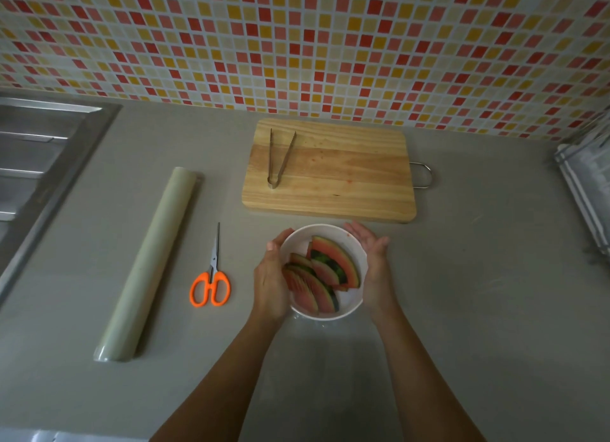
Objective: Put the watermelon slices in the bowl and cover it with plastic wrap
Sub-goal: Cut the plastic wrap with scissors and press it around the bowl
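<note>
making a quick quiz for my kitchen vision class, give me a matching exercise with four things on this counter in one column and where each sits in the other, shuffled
Things
1. metal tongs
2. orange-handled scissors
3. long pale roll of plastic wrap
4. red-and-green watermelon slices

Places
A. inside the white round bowl
B. on the grey countertop, between the roll and the bowl
C. on the wooden cutting board
D. lying nearest the steel sink, far left

Pairs: 1-C, 2-B, 3-D, 4-A
</note>
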The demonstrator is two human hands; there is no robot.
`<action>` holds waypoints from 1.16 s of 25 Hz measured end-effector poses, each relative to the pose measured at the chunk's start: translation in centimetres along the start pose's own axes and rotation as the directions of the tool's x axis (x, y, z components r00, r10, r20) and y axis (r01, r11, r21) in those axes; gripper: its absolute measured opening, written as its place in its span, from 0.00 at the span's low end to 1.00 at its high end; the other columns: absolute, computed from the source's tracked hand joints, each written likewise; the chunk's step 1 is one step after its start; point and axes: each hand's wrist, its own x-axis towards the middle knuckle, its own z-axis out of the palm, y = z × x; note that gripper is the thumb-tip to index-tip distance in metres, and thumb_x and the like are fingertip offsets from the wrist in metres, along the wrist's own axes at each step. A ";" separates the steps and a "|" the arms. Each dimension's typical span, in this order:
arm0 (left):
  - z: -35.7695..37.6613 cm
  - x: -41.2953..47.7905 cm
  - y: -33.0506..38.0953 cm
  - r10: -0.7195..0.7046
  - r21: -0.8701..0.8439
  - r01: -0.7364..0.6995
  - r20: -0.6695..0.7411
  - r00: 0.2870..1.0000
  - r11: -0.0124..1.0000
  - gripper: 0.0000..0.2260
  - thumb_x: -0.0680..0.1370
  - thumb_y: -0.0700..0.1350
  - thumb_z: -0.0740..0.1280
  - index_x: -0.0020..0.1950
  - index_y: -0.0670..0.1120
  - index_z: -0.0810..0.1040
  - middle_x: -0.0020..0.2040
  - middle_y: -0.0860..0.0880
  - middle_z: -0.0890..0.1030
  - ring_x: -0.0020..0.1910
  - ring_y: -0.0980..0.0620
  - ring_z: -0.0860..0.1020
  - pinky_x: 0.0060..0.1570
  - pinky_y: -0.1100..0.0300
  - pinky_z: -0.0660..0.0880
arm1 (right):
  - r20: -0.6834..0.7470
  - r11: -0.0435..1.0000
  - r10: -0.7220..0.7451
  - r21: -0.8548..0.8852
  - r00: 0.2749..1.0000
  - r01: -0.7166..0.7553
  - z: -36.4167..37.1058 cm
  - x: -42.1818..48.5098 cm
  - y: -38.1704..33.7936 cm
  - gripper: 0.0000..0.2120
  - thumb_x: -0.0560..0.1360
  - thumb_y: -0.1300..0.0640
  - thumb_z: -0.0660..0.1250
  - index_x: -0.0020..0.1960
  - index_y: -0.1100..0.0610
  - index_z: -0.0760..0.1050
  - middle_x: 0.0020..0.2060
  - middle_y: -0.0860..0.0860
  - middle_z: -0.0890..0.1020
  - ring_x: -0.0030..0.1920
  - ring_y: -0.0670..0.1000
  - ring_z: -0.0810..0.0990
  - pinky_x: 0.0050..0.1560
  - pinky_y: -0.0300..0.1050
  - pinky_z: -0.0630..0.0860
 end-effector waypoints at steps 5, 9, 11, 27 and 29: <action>-0.3 0.6 -0.6 0.008 0.049 -0.008 -0.007 1.000 0.999 0.21 0.84 0.52 0.47 0.55 0.50 0.80 0.49 0.46 0.84 0.50 0.52 0.81 0.46 0.63 0.78 | -0.048 0.996 0.084 0.021 0.995 -0.083 0.0 0.8 0.1 0.38 0.58 0.18 0.45 0.47 0.40 0.80 0.44 0.49 0.86 0.47 0.51 0.84 0.47 0.48 0.78; -0.2 0.6 -0.1 -0.012 0.194 0.015 -0.015 1.000 0.981 0.24 0.79 0.60 0.46 0.51 0.54 0.81 0.47 0.50 0.84 0.50 0.53 0.82 0.48 0.61 0.76 | 0.014 0.989 0.147 -0.016 0.989 -0.147 0.0 1.1 -0.1 0.45 0.56 0.18 0.43 0.50 0.47 0.80 0.43 0.53 0.86 0.47 0.53 0.84 0.47 0.48 0.79; -0.5 0.6 0.8 0.009 0.275 -0.014 0.018 1.000 0.961 0.28 0.78 0.62 0.44 0.52 0.50 0.80 0.49 0.45 0.83 0.52 0.48 0.80 0.52 0.51 0.76 | 0.058 0.978 0.185 -0.114 0.981 -0.177 -0.3 1.0 -0.4 0.49 0.57 0.18 0.39 0.51 0.51 0.80 0.45 0.57 0.85 0.48 0.53 0.84 0.53 0.51 0.78; -3.0 4.0 3.9 -0.030 0.616 0.069 -0.073 0.997 0.785 0.24 0.82 0.58 0.48 0.62 0.44 0.75 0.64 0.40 0.77 0.65 0.41 0.73 0.68 0.48 0.65 | -0.264 0.875 -0.026 -0.472 0.964 -0.105 -3.1 -0.4 -0.2 0.34 0.76 0.35 0.38 0.57 0.50 0.78 0.57 0.50 0.81 0.56 0.47 0.76 0.54 0.40 0.67; -3.4 3.5 3.6 -0.160 0.678 0.196 -0.117 0.980 0.708 0.27 0.80 0.59 0.50 0.49 0.40 0.80 0.51 0.39 0.82 0.54 0.38 0.78 0.60 0.48 0.71 | -0.086 0.929 0.105 -0.347 0.991 -0.129 -2.6 0.7 -0.6 0.32 0.77 0.35 0.39 0.59 0.50 0.76 0.59 0.51 0.80 0.58 0.47 0.76 0.62 0.46 0.68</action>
